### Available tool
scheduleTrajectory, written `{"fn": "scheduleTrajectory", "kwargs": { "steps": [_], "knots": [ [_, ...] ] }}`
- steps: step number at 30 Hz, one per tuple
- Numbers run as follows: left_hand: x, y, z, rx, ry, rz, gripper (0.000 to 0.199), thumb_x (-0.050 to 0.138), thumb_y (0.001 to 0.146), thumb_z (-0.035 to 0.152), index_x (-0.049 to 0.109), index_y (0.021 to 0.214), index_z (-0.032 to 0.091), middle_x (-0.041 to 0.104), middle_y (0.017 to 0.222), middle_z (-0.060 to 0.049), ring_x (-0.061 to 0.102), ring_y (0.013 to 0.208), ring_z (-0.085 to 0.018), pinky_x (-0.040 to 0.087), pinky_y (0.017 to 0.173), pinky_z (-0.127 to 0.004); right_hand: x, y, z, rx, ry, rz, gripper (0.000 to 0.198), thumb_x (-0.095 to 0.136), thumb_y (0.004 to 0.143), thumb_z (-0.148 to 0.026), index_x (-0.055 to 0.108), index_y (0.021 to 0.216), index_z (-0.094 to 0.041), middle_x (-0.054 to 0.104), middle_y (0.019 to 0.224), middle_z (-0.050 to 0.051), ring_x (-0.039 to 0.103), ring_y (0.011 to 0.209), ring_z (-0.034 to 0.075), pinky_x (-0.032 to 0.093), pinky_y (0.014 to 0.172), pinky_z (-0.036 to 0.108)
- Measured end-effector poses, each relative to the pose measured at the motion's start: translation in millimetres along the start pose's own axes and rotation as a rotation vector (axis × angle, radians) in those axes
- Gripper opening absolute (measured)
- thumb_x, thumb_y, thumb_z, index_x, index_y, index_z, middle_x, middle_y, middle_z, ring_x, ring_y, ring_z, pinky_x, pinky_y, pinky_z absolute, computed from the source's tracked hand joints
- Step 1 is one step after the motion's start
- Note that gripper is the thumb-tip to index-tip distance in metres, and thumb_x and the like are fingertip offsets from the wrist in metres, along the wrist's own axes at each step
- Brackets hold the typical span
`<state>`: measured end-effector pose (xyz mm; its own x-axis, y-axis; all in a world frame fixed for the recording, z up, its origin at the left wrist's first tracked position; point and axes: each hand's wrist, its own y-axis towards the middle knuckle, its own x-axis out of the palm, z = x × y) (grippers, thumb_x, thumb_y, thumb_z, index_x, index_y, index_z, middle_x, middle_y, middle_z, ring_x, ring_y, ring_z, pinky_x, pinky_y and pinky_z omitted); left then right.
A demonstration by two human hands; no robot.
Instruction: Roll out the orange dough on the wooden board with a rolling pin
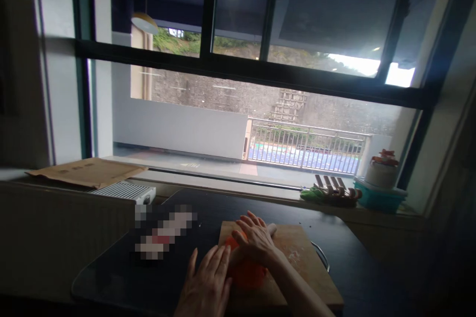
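Observation:
An orange flattened piece, looking like dough (pixel 248 277), lies on a wooden cutting board (pixel 297 277). Across it runs a pale rolling pin (pixel 272 229), mostly covered by my hands. My right hand (pixel 256 238) rests palm down on the pin, fingers stretched out and a little spread. At the pin's near left end is my left hand (pixel 210 275), its fingers extended and the thumb apart, touching or just beside the pin; the exact contact is hidden. White powdery smears (pixel 293 254) mark the board to the right of the dough.
The board, with a metal handle (pixel 323 256) at its right, lies on a dark table (pixel 111 262). A blurred-out item (pixel 167 233) is at left. On the sill are a teal box (pixel 379 195) and several brown-handled items (pixel 334 190). Cardboard (pixel 89 171) lies back left.

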<state>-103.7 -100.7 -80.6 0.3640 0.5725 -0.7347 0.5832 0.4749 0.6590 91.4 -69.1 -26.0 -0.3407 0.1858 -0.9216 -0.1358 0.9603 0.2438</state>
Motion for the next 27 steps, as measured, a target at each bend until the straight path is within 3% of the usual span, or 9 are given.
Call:
{"fn": "scheduleTrajectory", "kwargs": {
  "steps": [3,8,12,15,22,27],
  "knots": [
    [-0.3,0.8,1.3,-0.047,0.002,0.041,0.047,0.046,0.089,0.023,0.051,0.136,0.021,0.064,0.129,-0.006,0.058,0.117,-0.023,0.031,0.109,-0.046,-0.7,2.6,0.2,0.0,-0.022,-0.009,0.047,0.031,0.098,-0.052,0.055,0.131,-0.029,0.048,0.144,0.001,0.023,0.143,0.022,0.016,0.114,0.043],
    [0.1,0.7,-19.4,-0.209,-0.025,-0.034,0.042,0.043,0.091,0.025,0.057,0.13,0.022,0.069,0.121,-0.007,0.059,0.116,-0.026,0.03,0.109,-0.053,6.1,49.7,-16.1,0.036,-0.057,-0.086,0.048,0.026,0.099,-0.05,0.058,0.126,-0.027,0.054,0.137,0.005,0.028,0.14,0.025,0.025,0.109,0.046],
    [-2.4,2.4,-31.5,-0.261,-0.04,-0.08,0.04,0.041,0.091,0.026,0.06,0.127,0.021,0.07,0.118,-0.008,0.059,0.116,-0.028,0.033,0.104,-0.058,11.7,77.0,-24.2,0.062,-0.051,-0.098,0.05,0.03,0.097,-0.052,0.063,0.117,-0.02,0.06,0.128,0.011,0.038,0.134,0.029,0.029,0.105,0.048],
    [-4.1,2.9,-28.9,-0.253,-0.061,-0.08,0.038,0.042,0.092,0.026,0.061,0.125,0.023,0.071,0.115,-0.007,0.06,0.114,-0.028,0.034,0.103,-0.057,10.2,70.6,-23.1,0.053,-0.053,-0.096,0.049,0.031,0.097,-0.053,0.062,0.119,-0.022,0.059,0.13,0.009,0.037,0.134,0.028,0.03,0.105,0.046],
    [-9.3,2.1,-7.4,-0.124,-0.103,0.053,0.039,0.047,0.09,0.019,0.059,0.126,0.028,0.073,0.103,-0.001,0.063,0.108,-0.021,0.029,0.111,-0.047,0.2,12.9,-4.8,-0.019,-0.063,-0.036,0.04,0.027,0.1,-0.044,0.063,0.114,-0.031,0.06,0.128,0.0,0.032,0.138,0.024,0.025,0.108,0.042],
    [-9.6,2.9,-13.0,-0.165,-0.093,0.04,0.036,0.046,0.091,0.022,0.061,0.123,0.027,0.073,0.103,-0.001,0.063,0.108,-0.021,0.028,0.111,-0.049,-0.4,21.6,-9.9,0.008,-0.089,-0.07,0.042,0.026,0.1,-0.043,0.063,0.115,-0.03,0.059,0.129,0.002,0.033,0.136,0.024,0.026,0.106,0.043]
  ]
}}
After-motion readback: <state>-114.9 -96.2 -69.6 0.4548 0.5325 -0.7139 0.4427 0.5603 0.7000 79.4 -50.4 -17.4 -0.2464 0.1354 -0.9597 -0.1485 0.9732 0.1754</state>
